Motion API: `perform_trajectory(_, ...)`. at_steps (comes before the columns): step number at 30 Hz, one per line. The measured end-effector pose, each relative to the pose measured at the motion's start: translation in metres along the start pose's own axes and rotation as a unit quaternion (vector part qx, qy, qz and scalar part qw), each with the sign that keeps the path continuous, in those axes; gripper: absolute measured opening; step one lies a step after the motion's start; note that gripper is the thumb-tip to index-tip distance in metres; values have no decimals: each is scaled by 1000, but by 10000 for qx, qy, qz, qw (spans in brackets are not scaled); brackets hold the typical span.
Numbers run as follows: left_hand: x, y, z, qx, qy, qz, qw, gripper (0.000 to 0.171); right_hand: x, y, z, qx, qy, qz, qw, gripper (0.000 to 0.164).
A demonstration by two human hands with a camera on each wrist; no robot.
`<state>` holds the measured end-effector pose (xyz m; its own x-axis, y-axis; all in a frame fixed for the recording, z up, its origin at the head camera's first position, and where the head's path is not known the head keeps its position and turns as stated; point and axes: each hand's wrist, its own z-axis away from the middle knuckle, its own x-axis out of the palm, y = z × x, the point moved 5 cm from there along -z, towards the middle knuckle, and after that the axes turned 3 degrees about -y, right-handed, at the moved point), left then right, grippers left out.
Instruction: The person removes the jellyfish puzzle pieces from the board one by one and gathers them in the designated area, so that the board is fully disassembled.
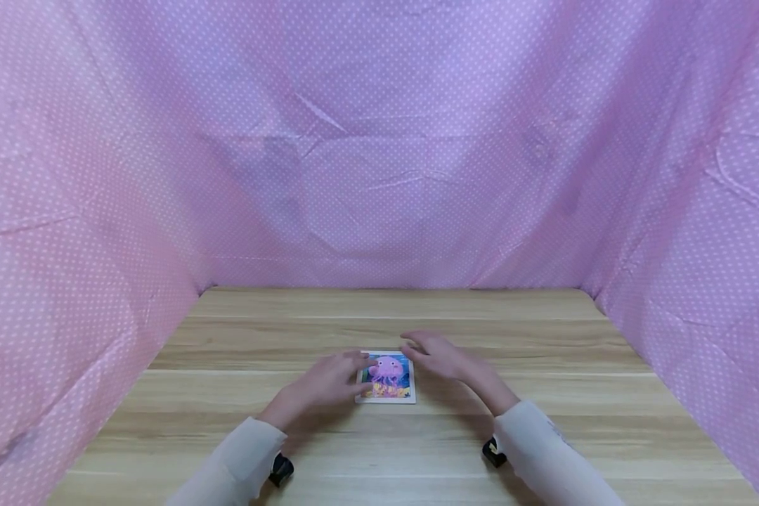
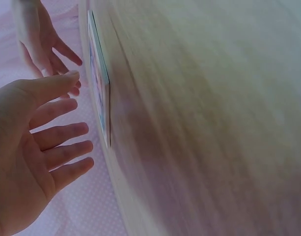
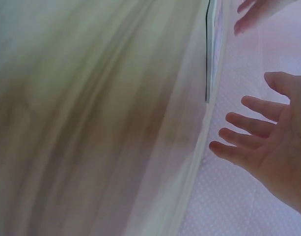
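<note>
A square picture panel (image 1: 387, 379) with a pink jellyfish on a blue and yellow seabed lies flat on the table, white along its border. In the left wrist view the panel (image 2: 100, 81) appears edge-on, thin like a board. My left hand (image 1: 329, 379) hovers at its left side, fingers spread and reaching over the left border. On the other side, my right hand (image 1: 439, 357) hovers by the upper right corner. Both wrist views show the left hand (image 2: 37, 142) and the right hand (image 3: 273, 137) with extended fingers, apart from the panel and holding nothing.
The wood-grain table (image 1: 259, 330) reaches back to a pink curtain (image 1: 392, 211) with white dots, which also hangs along both sides. A black band piece (image 1: 281, 469) shows under the left sleeve, and another black piece (image 1: 495, 453) under the right sleeve.
</note>
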<state>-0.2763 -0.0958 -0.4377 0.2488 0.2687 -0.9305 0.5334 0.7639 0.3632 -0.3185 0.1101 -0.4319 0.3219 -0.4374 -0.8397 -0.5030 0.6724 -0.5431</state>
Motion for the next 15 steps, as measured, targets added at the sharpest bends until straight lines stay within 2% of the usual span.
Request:
perform_trajectory(5, 0, 0, 3, 63, -105, 126, 9998, 50, 7, -8, -8, -242, -101, -77, 9996, 49)
perform_trajectory(8, 1, 0, 3, 105, -193, 239, 9995, 31, 12, -10, -12, -374, -123, -94, 9992, 47)
perform_trajectory(12, 4, 0, 2, 176, -273, 270, 9991, 23, 17, -13, -16, -370, -211, -174, 9989, 44)
perform_trajectory(15, 6, 1, 2, 185, -304, 192, 9992, 41, 20, -18, -18, -332, -267, -249, 9988, 44)
